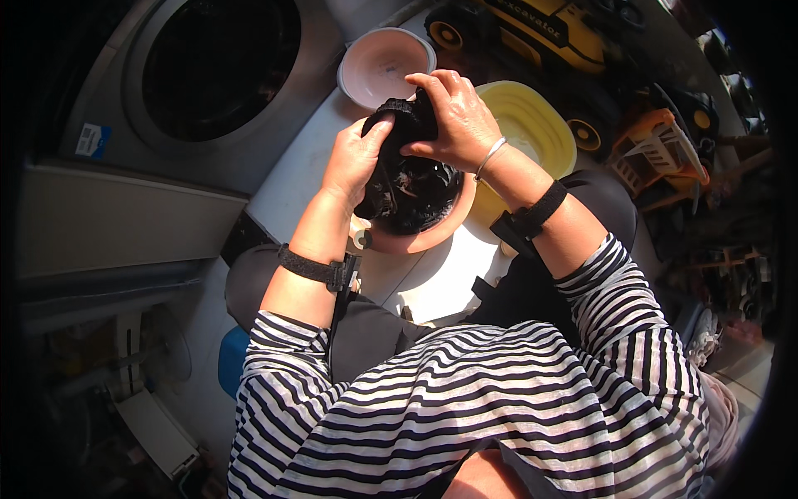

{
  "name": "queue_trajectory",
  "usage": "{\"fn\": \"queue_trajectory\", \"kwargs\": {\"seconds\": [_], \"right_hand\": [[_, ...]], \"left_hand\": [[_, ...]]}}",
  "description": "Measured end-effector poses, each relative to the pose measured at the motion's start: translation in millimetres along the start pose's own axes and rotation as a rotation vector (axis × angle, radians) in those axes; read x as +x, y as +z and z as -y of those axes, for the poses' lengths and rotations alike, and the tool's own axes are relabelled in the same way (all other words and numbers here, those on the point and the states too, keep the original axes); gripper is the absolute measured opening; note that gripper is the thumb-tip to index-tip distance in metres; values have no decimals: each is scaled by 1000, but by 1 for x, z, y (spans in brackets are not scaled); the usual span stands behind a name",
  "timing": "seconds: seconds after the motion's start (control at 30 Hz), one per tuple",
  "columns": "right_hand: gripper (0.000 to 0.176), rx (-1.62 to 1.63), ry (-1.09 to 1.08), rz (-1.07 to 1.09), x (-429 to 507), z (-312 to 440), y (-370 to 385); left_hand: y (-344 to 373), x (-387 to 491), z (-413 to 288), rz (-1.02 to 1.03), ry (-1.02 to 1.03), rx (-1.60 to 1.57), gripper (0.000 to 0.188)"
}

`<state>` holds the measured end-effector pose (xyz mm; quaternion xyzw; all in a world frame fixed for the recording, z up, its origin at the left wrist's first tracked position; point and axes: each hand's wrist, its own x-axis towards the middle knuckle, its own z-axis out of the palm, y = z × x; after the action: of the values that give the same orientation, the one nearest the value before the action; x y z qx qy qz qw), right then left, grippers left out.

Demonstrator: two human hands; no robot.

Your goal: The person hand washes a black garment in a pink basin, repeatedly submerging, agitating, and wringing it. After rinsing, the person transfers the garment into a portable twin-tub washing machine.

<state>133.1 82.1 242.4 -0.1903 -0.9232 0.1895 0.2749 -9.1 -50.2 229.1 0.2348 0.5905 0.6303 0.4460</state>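
A wet black cloth garment point(405, 121) with a gathered edge is stretched between my hands. My left hand point(356, 153) grips it with the thumb pressed on the gathered edge. Wet and curled at the fingers, my right hand point(458, 121) holds the opposite side; some of its fingertips are hidden by the cloth. Directly below is a round orange-pink basin point(458, 224) with dark liquid and black fabric in it. The garment's lower part hangs into this basin.
Beyond my hands stands a pink bowl point(374, 65). A yellow basin point(548, 118) sits to the right, beside a toy excavator point(542, 31) and an orange toy chair point(654, 150). At left is a front-loading washing machine point(218, 75). A blue stool point(232, 362) is under me.
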Motion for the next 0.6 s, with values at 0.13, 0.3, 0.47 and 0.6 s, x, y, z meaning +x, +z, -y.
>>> {"fn": "queue_trajectory", "kwargs": {"seconds": [0.13, 0.3, 0.47, 0.6], "right_hand": [[44, 104, -119, -69, 3, -7, 8], [31, 333, 54, -85, 12, -20, 5], [36, 527, 289, -66, 17, -22, 5], [37, 872, 435, -62, 24, -24, -1]], "left_hand": [[-1, -1, -3, 46, 2, -17, 29], [-11, -3, -4, 149, -9, -17, 41], [-23, -6, 3, 116, 169, 347, 58], [-28, -12, 19, 38, 340, 768, 61]]}}
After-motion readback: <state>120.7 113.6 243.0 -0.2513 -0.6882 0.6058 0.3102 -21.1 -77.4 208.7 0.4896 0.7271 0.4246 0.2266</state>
